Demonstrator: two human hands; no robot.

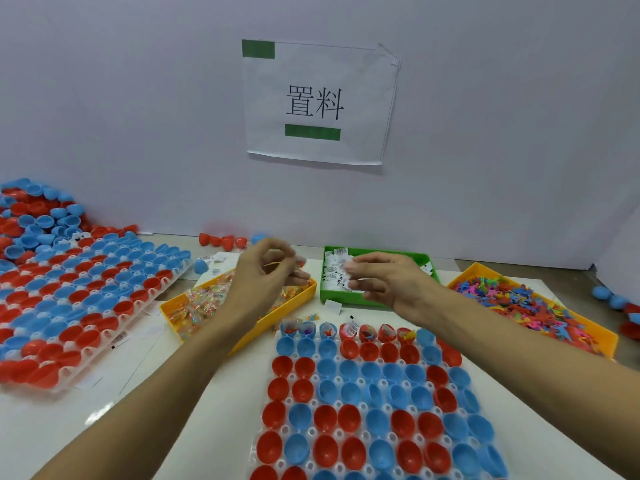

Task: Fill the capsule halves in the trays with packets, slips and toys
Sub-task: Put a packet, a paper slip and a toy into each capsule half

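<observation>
A clear tray (313,430) of red and blue capsule halves lies in front of me; only its far row (349,330) holds packets, slips and toys. My left hand (266,271) hovers over the yellow tray (277,317) of candy packets (201,306), its curled fingertips pinching what looks like a blurred packet. Over the green tray (346,297) of white paper slips (334,273), my right hand (377,282) holds a few slips under its fingers.
A second tray (145,296) of capsule halves lies at the left, with a heap of loose halves (31,216) behind it. A yellow tray (609,337) of coloured toys (519,303) stands at the right. Loose halves (225,241) lie by the wall under a paper sign (318,102).
</observation>
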